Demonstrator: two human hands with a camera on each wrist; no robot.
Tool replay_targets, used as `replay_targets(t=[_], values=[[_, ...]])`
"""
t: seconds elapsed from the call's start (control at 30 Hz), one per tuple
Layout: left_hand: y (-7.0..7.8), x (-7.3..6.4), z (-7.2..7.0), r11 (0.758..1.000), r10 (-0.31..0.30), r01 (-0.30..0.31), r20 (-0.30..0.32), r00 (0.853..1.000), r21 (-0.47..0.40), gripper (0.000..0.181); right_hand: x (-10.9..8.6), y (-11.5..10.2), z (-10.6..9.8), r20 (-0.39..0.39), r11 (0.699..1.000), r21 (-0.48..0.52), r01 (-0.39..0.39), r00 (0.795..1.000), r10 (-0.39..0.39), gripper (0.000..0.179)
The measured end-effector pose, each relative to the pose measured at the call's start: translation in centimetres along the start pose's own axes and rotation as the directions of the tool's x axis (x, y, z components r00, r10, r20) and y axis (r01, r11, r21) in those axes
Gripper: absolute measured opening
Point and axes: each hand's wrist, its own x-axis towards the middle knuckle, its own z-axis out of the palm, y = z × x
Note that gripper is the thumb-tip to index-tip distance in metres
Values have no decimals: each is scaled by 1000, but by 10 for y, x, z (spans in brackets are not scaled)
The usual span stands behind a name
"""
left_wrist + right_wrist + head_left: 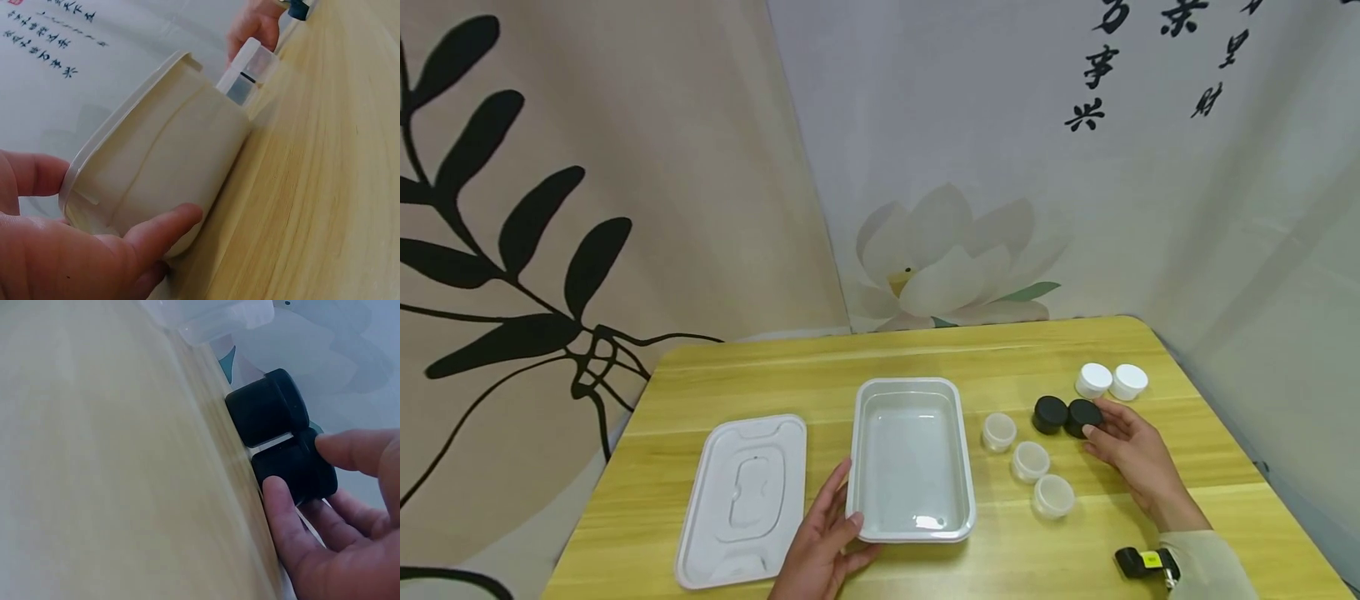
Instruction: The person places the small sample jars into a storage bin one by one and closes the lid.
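A deep, off-white rectangular plastic container stands mid-table with its open top facing up. My left hand holds it at the near-left corner; in the left wrist view its fingers are at the rim and the thumb lies along the container's side wall. On the right, two small black lidded jars sit side by side. My right hand grips the right black jar between thumb and fingers, with the left black jar right beside it. The right wrist view shows the gripped jar close up.
Left of the container lies a white rectangular lid. Three translucent small tubs, one of them nearest the front, stand between container and right hand. Two white jars are behind the black ones. A black strap with a yellow label is by the right wrist.
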Motion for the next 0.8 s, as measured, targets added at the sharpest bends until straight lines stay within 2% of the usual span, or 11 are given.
replay_targets(t=[0.13, 0.33, 0.5, 0.8], values=[[1, 0, 1, 1000, -2, 2, -2, 1000, 1, 80, 0, -1, 0, -13, 1000, 5, -3, 1000, 3, 77], [0, 0, 1, 1000, -4, 5, 3, 1000, -9, 78, 0, -6, -1, -74, 998, -60, -20, 997, 15, 69], [1, -1, 2, 1000, -7, 7, 0, 1000, -23, 77, -2, -14, -5, -106, 995, -105, 0, 994, -11, 68], [2, -2, 4, 998, 0, 0, -2, 1000, -59, 71, -9, -40, -8, -74, 995, 9, 97, 993, -96, 58]])
